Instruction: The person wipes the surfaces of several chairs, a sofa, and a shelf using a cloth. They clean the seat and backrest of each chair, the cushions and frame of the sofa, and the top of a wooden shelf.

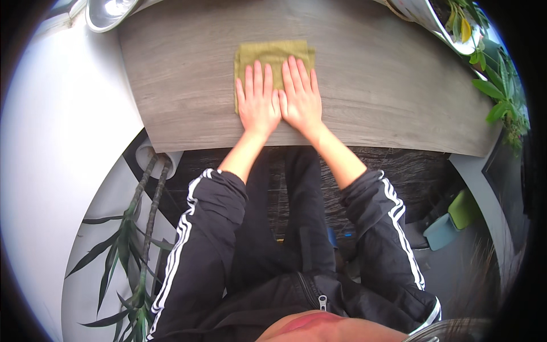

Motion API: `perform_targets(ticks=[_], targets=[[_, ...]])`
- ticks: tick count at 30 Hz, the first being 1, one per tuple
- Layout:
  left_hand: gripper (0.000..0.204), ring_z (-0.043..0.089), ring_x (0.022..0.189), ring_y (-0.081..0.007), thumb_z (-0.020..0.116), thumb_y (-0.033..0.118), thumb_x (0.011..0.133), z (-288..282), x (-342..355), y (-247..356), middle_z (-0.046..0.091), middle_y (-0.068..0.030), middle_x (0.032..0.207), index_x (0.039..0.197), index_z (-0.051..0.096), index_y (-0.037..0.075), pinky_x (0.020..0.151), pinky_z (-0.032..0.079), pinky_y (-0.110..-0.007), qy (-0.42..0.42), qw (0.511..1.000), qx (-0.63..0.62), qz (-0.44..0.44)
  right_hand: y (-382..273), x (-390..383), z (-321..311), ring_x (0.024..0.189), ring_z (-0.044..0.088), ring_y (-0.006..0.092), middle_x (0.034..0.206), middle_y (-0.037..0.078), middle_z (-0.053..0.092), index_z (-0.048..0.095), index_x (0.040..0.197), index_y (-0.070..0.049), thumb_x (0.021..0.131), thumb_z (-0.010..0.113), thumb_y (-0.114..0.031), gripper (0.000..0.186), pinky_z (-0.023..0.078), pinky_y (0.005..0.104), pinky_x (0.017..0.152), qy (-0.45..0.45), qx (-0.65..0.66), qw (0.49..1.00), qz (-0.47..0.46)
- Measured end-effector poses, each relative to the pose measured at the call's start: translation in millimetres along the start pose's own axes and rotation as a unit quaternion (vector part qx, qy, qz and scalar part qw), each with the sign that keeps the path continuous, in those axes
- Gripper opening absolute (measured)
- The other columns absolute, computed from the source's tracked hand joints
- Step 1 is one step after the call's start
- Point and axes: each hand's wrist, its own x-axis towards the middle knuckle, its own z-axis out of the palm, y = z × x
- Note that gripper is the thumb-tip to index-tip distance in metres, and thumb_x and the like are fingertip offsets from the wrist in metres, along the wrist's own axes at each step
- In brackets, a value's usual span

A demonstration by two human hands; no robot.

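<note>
A folded olive-green cloth [276,51] lies on the grey wood-grain table [188,80], not far from its near edge. My left hand [259,102] rests flat on the left part of the cloth, its fingers stretched out and pointing away from me. Beside it, my right hand [302,100] presses flat on the right part, fingers also extended. The thumbs meet or nearly meet in the middle. Both palms hide much of the cloth's near half, and neither hand grips it.
A shiny round metal object [111,11] stands at the far left corner. At the far right is a white planter [424,17] with leafy green plants [501,85]. Below the table on the left grows a tall potted plant [134,228]; green and blue bins [441,231] stand low on the right.
</note>
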Motion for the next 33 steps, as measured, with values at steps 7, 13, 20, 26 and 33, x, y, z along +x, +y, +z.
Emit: perform_targets(ticks=[7,13,20,26,33], targets=[[0.069,0.02,0.152,-0.0343,0.053,0.033,0.094,27.7,-114.6,30.7,0.023,-0.0153,0.164,0.156,0.034,0.011,0.122,0.014,-0.056,-0.075,0.997,0.005,0.0,1.9,-129.2,9.4,0.151,0.027,0.0309,0.16,0.017,0.033,0.038,0.152,-0.002,0.097,0.046,-0.035,0.065,0.017,0.0513,0.122,-0.064,-0.016,0.997,0.026],[0.07,0.023,0.151,-0.0335,0.057,0.032,0.092,21.2,-107.8,28.4,0.026,-0.016,0.163,0.156,0.034,0.012,0.122,0.018,-0.053,-0.104,0.994,-0.01,0.024,-0.7,-124.1,1.9,0.151,0.027,0.0262,0.16,0.014,0.036,0.042,0.149,-0.002,0.091,0.053,-0.032,0.066,0.022,0.0492,0.122,-0.046,0.021,0.996,0.068],[0.053,0.039,0.143,-0.0324,0.052,0.036,0.098,6.7,83.0,35.4,0.042,-0.0144,0.155,0.148,0.049,0.017,0.115,0.032,-0.051,0.06,0.992,0.031,0.111,51.9,47.5,-13.3,0.147,0.029,0.0421,0.158,0.023,0.032,0.039,0.143,0.003,0.091,0.055,-0.025,0.061,0.024,0.0586,0.118,0.107,0.071,0.987,0.098],[0.055,0.036,0.144,-0.0365,0.048,0.036,0.098,-3.9,189.8,42.6,0.041,-0.0188,0.154,0.146,0.049,0.01,0.118,0.027,-0.054,0.112,0.986,0.014,0.12,105.3,152.9,-35.6,0.139,0.041,0.0369,0.145,0.023,0.048,0.049,0.139,0.004,0.09,0.053,-0.03,0.059,0.028,0.0527,0.118,0.117,0.029,0.992,0.031],[0.062,0.033,0.144,-0.0378,0.053,0.038,0.092,-8.1,201.9,56.7,0.043,-0.0234,0.15,0.142,0.05,0.002,0.12,0.022,-0.053,0.097,0.992,0.031,0.08,114.2,163.3,-40.4,0.132,0.047,0.039,0.137,0.026,0.056,0.054,0.133,0.007,0.09,0.051,-0.029,0.056,0.031,0.0517,0.116,0.127,0.05,0.991,0.004]])
